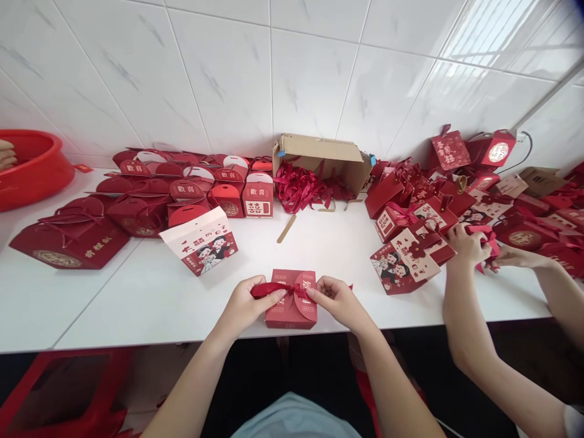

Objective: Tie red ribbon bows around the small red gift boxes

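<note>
A small red gift box (291, 317) with pale lettering lies flat at the table's front edge, right before me. Across its top runs a red ribbon (274, 288), crossed or knotted near the middle of the lid. My left hand (249, 304) pinches the ribbon's left side between thumb and fingers. On the other side, my right hand (336, 299) has its thumb and fingers closed on the ribbon's right part, and a short end sticks out past it. Both hands rest close against the box.
Rows of red gift boxes (141, 210) stand at the left, with a picture-printed box (203, 243) nearer me. A cardboard box (319, 148) of red ribbons lies by the wall. Right, a co-worker's hands (469, 246) work among many boxes. A red basin (36, 176) sits far left.
</note>
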A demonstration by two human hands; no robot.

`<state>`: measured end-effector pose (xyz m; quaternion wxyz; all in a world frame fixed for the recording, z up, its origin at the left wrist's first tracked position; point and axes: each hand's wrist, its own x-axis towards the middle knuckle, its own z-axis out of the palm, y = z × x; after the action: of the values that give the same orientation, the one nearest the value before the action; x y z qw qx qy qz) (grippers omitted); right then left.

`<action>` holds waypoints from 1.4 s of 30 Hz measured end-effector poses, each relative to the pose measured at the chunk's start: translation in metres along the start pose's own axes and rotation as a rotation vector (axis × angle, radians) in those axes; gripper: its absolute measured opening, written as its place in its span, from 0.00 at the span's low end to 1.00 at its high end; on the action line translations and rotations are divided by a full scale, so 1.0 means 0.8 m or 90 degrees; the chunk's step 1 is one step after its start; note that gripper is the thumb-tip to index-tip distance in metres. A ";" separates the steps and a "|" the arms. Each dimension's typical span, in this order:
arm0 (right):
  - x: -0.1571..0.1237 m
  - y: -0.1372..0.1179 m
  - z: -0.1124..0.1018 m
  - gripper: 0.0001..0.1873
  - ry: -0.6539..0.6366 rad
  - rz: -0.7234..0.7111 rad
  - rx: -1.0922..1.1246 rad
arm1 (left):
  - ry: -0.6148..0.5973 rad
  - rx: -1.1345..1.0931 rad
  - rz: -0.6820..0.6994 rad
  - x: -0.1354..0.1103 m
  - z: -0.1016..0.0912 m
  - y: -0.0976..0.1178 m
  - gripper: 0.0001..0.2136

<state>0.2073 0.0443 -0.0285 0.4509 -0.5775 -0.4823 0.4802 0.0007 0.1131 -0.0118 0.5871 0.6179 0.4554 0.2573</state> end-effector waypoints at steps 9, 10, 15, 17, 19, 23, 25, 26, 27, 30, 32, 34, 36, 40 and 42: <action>-0.007 0.012 -0.001 0.23 0.001 0.021 0.106 | 0.122 -0.148 -0.004 -0.009 0.021 -0.018 0.23; -0.008 0.016 -0.002 0.23 0.012 0.024 0.124 | 0.137 -0.167 -0.007 -0.010 0.023 -0.021 0.24; -0.014 0.028 -0.010 0.24 0.050 0.040 0.152 | 0.205 -0.179 -0.008 -0.009 0.023 -0.032 0.25; -0.016 0.027 -0.014 0.24 0.063 0.032 0.136 | 0.230 -0.136 0.001 -0.008 0.021 -0.035 0.25; -0.016 0.023 -0.018 0.24 0.071 0.024 0.115 | 0.242 -0.095 0.008 -0.008 0.018 -0.037 0.26; -0.015 0.019 -0.024 0.23 0.061 0.024 0.107 | 0.247 -0.073 0.016 -0.005 0.014 -0.040 0.26; -0.016 0.017 -0.028 0.22 0.038 0.040 0.144 | 0.229 -0.060 0.022 -0.004 0.012 -0.040 0.24; -0.017 0.016 -0.030 0.22 0.020 0.048 0.170 | 0.224 -0.045 0.033 -0.004 0.010 -0.039 0.22; -0.019 0.013 -0.033 0.21 0.003 0.052 0.199 | 0.233 -0.020 0.053 -0.005 0.008 -0.036 0.21; -0.027 -0.001 -0.040 0.20 -0.036 0.045 0.264 | 0.336 0.119 0.188 -0.013 0.007 -0.019 0.20; -0.032 -0.013 -0.042 0.18 -0.048 0.028 0.294 | 0.354 0.220 0.316 -0.024 0.013 0.000 0.18; -0.035 -0.026 -0.041 0.16 -0.060 0.007 0.328 | 0.264 0.296 0.420 -0.033 0.026 0.022 0.15; -0.037 -0.037 -0.038 0.14 -0.070 -0.010 0.355 | 0.180 0.358 0.475 -0.037 0.043 0.039 0.18; -0.040 -0.049 -0.031 0.10 -0.062 -0.015 0.348 | 0.255 0.421 0.541 -0.024 0.069 0.051 0.19; -0.041 -0.050 -0.031 0.10 -0.037 -0.002 0.317 | 0.341 0.419 0.567 -0.014 0.070 0.049 0.17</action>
<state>0.2243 0.0154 0.0179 0.5657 -0.4340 -0.3629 0.5999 0.0534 0.0800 0.0185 0.0669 0.8115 0.3408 0.4699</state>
